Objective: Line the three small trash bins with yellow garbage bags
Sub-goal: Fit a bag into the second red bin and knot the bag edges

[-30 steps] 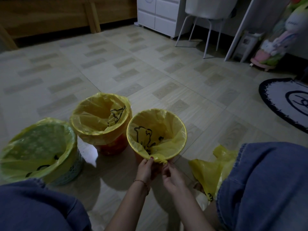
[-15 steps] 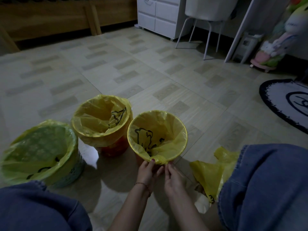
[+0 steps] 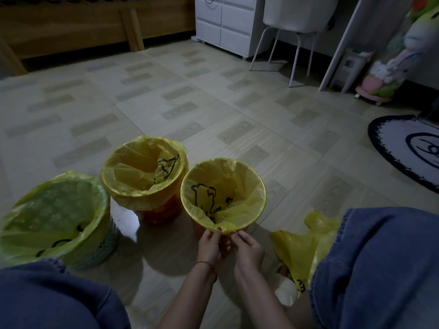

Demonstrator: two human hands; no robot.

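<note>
Hands almost unmoved since earlier frame, both pinching same bag edge. Right bin (image 3: 197, 227) on floor (image 3: 213, 103), lined with thin crinkled yellow bag (image 3: 237, 186); black drawing printed, no readable words. Left hand (image 3: 210, 244) and right hand (image 3: 248, 249) closed on gathered plastic at near rim.

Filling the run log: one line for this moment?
bins: three bagged | left hand, right hand: pinching bag edge at right bin rim
</note>
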